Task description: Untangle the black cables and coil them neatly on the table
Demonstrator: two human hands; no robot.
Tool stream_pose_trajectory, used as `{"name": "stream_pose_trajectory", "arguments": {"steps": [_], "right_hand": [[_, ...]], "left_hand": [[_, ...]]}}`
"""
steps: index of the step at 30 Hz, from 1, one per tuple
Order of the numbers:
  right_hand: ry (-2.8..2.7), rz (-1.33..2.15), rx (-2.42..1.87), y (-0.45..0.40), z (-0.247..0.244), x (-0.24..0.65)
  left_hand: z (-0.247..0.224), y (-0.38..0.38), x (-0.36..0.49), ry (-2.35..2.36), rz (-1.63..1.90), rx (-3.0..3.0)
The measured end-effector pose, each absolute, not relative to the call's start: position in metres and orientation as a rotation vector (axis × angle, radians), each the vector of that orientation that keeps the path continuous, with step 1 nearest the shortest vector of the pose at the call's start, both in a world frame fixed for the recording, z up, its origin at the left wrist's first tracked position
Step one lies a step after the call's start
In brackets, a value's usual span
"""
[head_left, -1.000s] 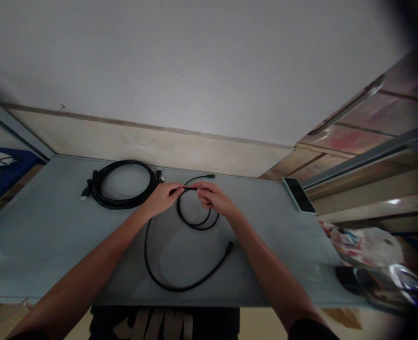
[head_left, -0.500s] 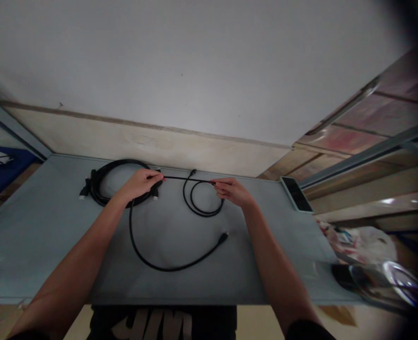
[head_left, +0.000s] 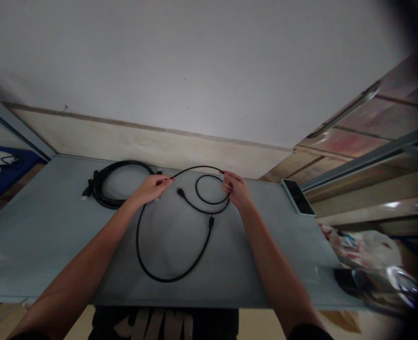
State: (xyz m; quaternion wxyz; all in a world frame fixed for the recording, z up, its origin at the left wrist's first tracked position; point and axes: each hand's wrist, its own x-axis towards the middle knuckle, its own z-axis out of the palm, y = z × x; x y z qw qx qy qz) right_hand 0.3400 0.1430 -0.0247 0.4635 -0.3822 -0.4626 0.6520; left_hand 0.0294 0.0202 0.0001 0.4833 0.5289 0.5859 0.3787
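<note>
A thin black cable (head_left: 195,168) runs in a shallow arc between my left hand (head_left: 150,189) and my right hand (head_left: 235,190). Each hand pinches it between fingers and thumb. A small black plug (head_left: 180,192) on the cable lies on the table between my hands, and a second black plug (head_left: 211,222) lies below my right hand. The rest of the cable forms a small loop and a large loop on the grey-blue table (head_left: 53,245). A thicker coiled black cable (head_left: 124,163) lies just beyond my left hand, partly hidden by it.
A smartphone in a pale green case (head_left: 298,197) lies at the table's right edge. A crumpled plastic bag (head_left: 370,250) sits beyond that edge, and a blue cloth (head_left: 4,163) lies off to the left. A wall rises behind the table.
My left hand has moved slightly right, toward the middle. The held cable now bows in an arc instead of a straight line, and its loops and loose plug have shifted on the table.
</note>
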Motion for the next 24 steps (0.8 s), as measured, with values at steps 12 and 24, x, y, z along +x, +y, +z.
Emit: {"name": "stream_pose_trajectory", "arguments": {"steps": [12, 24], "right_hand": [[-0.992, 2.097, -0.831, 0.100, -0.002, 0.298], [-1.285, 2.145, -0.884, 0.107, -0.005, 0.314]], "left_hand": [[-0.001, 0.020, 0.043, 1.419, 1.147, 1.353], [0.008, 0.020, 0.041, 1.497, 1.075, 1.359]]}}
